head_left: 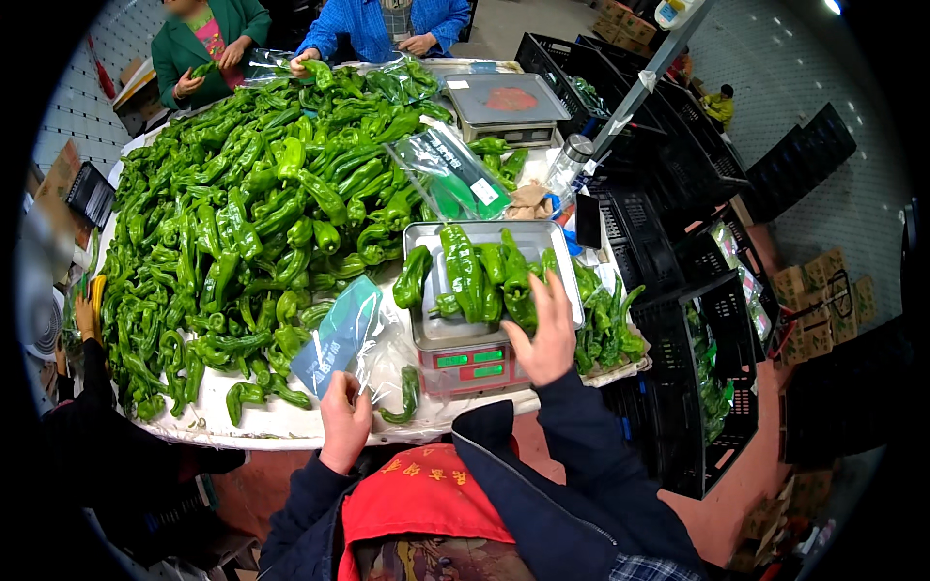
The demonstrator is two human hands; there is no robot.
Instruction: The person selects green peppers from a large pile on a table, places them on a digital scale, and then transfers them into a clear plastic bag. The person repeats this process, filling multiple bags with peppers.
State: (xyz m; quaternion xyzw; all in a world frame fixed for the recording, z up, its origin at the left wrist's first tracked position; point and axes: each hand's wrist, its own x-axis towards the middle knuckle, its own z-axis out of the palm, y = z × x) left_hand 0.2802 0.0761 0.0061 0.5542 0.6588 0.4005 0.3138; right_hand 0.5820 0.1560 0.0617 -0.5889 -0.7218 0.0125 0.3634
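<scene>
Glossy, wrinkled green peppers lie on the scale pan. Your right hand's fingers are spread beside them; your left hand pinches a plastic bag. A black crate holds green produce.

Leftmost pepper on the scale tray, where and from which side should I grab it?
Probably around its middle, coming from the left. The leftmost pepper lies roughly front to back at the left edge of the tray, its outer side open, while the other peppers lie to its right. Its long body suggests thumb and fingers across its width.
</scene>
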